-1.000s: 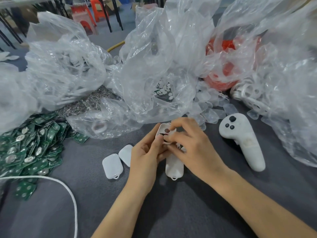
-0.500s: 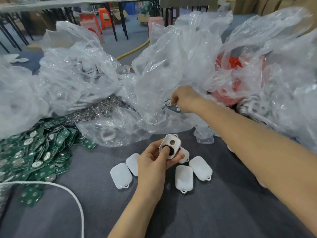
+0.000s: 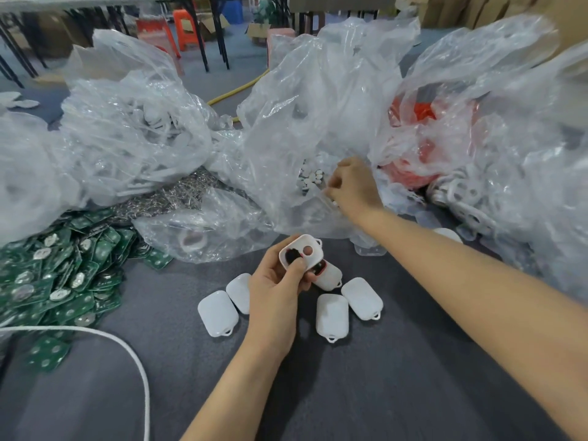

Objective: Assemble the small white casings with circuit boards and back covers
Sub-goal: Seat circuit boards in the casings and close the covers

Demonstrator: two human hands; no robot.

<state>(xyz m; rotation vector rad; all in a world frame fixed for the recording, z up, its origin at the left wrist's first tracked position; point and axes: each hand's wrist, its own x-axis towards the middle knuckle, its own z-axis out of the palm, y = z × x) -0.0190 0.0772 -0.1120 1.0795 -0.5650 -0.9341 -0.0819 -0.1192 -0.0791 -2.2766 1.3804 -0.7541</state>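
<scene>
At the left edge lies a heap of green circuit boards [image 3: 57,281], so I judge most of the work is ahead. Lower centre, four closed white shells [image 3: 218,313] lie flat on the grey table [image 3: 381,393], and I take them for finished units. A fifth, under my left fingers, shows a red edge; I cannot say whether it is done.

My left hand [image 3: 276,294] clamps the casing [image 3: 302,253] just above them, thumb pressed on its face. Two round holes face me. Its long axis runs left to right, rising slightly, with the loop end at upper right. It seems to lack board and back cover.

The hands are well apart. My right hand [image 3: 353,186], centre right, is in a clear plastic bag [image 3: 302,122] among small white pieces [image 3: 310,179], fingers bunched; whether they pinch one I cannot tell.
</scene>
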